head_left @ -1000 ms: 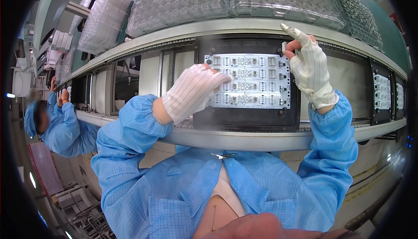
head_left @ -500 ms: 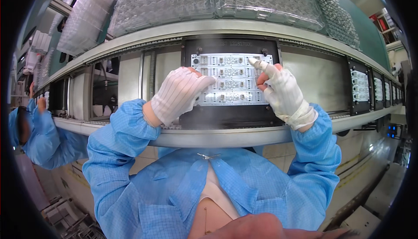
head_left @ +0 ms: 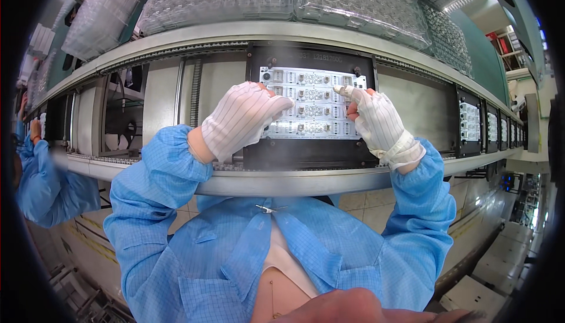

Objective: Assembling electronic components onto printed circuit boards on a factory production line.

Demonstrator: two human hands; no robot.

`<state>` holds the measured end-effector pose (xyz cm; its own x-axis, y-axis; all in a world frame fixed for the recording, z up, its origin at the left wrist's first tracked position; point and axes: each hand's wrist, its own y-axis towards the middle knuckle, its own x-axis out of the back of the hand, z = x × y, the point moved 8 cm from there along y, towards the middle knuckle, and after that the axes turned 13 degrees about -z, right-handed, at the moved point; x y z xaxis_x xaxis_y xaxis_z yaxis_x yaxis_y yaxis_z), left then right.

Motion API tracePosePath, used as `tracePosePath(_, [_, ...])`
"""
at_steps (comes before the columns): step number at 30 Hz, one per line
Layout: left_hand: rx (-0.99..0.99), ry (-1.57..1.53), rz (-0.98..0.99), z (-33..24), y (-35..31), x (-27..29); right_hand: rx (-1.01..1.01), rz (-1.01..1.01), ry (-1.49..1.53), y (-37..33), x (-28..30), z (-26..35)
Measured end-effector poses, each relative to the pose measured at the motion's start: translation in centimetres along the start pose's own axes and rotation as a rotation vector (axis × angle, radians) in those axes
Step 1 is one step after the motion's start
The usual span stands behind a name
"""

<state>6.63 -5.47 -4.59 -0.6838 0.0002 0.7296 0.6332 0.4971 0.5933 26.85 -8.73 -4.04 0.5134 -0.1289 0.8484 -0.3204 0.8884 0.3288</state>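
A white circuit board panel point(head_left: 315, 111), made of several horizontal strips with small components, lies flat in a black fixture plate point(head_left: 306, 153) on the conveyor. My left hand point(head_left: 242, 118), in a white striped glove, is curled at the panel's left edge, its thumb reaching over the middle strips. At the right edge is my right hand point(head_left: 379, 120), gloved too, with bare fingertips showing. One covered fingertip of it reaches onto the panel near the upper strips, while the other fingers bend inward. Whatever either hand may pinch is hidden by the fingers.
Clear plastic trays point(head_left: 218, 2) stand stacked behind the conveyor's far rail point(head_left: 194, 33). More fixtures with white boards point(head_left: 469, 122) sit along the line to the right. At the far left, a person in a blue smock point(head_left: 56, 187) works. The near metal rail point(head_left: 294, 183) runs before me.
The whole view has shifted slightly. My right hand's extended fingertip has moved down from the top strip toward the second one. My left hand stays at the panel's left edge.
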Motion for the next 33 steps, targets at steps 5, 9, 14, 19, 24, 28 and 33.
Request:
tracePosePath(5, [-0.07, 0.042, 0.006, 0.4, -0.5, 0.1, -0.015, 0.02, -0.036, 0.8, -1.2, 0.3])
tracePosePath(9, [-0.084, 0.114, 0.097, 0.1, 0.9, 0.6, 0.108, -0.006, -0.208, 0.3, -1.7, 1.9])
tracePosePath(14, [-0.113, 0.006, 0.18, 1.5, 4.2, 3.1, 0.078, -0.107, -0.101, 1.3, 0.9, 2.7])
tracePosePath(19, [0.044, 0.094, -0.148, 12.8, 12.9, 7.2, -0.06, 0.1, -0.035, 3.2, 2.8, 1.1])
tracePosePath(24, [-0.01, 0.398, -0.208, 25.8, 20.2, 4.9, 0.078, -0.135, -0.173, 9.6, 6.6, -1.0])
tracePosePath(28, [0.188, 0.422, 0.014, 30.1, 22.3, 1.5, 0.186, -0.321, -0.328, 14.2, 8.7, -7.0])
tracePosePath(33, [0.164, 0.394, 0.047, 30.6, 23.3, 1.2, 0.096, -0.484, -0.45, 21.3, 9.6, -17.9])
